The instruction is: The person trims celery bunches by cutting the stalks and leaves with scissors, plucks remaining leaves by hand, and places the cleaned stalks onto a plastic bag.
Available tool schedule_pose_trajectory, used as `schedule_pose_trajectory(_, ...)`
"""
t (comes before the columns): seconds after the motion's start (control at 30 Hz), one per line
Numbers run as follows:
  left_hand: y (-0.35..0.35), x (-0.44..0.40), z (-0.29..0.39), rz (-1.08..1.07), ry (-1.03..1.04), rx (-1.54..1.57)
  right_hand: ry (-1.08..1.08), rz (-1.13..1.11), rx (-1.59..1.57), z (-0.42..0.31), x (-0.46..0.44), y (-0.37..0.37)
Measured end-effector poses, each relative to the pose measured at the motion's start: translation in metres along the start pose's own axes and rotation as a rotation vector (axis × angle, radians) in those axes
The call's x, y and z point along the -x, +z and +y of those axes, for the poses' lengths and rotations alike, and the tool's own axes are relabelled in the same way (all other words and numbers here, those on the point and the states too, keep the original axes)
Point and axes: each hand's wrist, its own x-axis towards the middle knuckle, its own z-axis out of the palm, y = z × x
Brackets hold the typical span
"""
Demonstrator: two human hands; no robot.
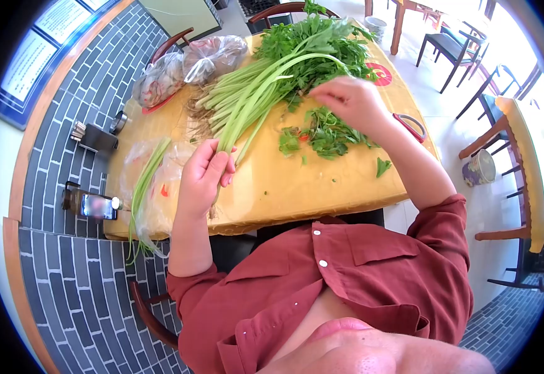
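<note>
My left hand (207, 172) is closed around the lower stalks of a small bunch of celery (247, 109), whose long green stems slant up to the right and arch over at the top. My right hand (350, 105) hovers by the leafy end, its fingers drawn together; whatever may be between the fingertips is hidden. Behind both hands lies a large pile of celery (312, 53), with roots to the left and leaves to the right. Below my right hand is a heap of plucked leaves (333, 134). A few separate stalks (148, 177) rest on a clear plastic bag at the left.
Knotted plastic bags (214, 57) sit at the back left of the yellow-covered table (297, 190). Red-handled scissors (411, 127) lie near the right edge. A phone (97, 206) stands at the left, by the brick wall (60, 274). Chairs (456, 50) stand to the right.
</note>
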Motion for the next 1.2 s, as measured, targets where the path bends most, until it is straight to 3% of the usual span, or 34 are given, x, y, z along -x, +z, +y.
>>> schedule_pose_trajectory(0.03,0.001,0.0,0.0,0.007,0.008,-0.036,0.099,0.124,-0.04,-0.018,-0.008,-0.015)
schedule_pose_trajectory(0.1,0.004,0.001,0.0,0.016,0.021,-0.108,0.023,0.329,-0.03,-0.014,-0.018,-0.028)
schedule_pose_trajectory(0.2,0.009,0.003,0.003,0.011,0.055,-0.216,-0.085,0.378,0.129,-0.004,-0.03,-0.029)
schedule_pose_trajectory(0.3,0.012,0.006,0.002,0.01,0.082,-0.293,0.078,0.272,0.051,0.006,-0.026,-0.02)
schedule_pose_trajectory(0.43,0.011,0.008,-0.001,0.013,0.156,-0.491,-0.007,0.336,0.16,0.014,-0.025,-0.014)
schedule_pose_trajectory(0.53,0.009,0.008,-0.003,0.027,0.236,-0.619,0.357,0.246,-0.258,0.016,-0.023,-0.014)
schedule_pose_trajectory(0.73,0.017,0.01,0.007,0.021,0.277,-0.754,0.561,0.242,-0.93,0.012,-0.024,-0.019)
schedule_pose_trajectory(0.93,0.012,0.008,0.001,0.054,0.25,-0.722,0.536,0.17,-1.313,0.016,-0.026,-0.033)
schedule_pose_trajectory(1.03,0.011,0.008,0.001,0.052,0.244,-0.706,0.422,-0.001,-1.378,0.024,-0.027,-0.038)
schedule_pose_trajectory(1.2,0.008,0.009,0.001,0.048,0.227,-0.687,0.463,-0.124,-1.175,0.023,-0.028,-0.047)
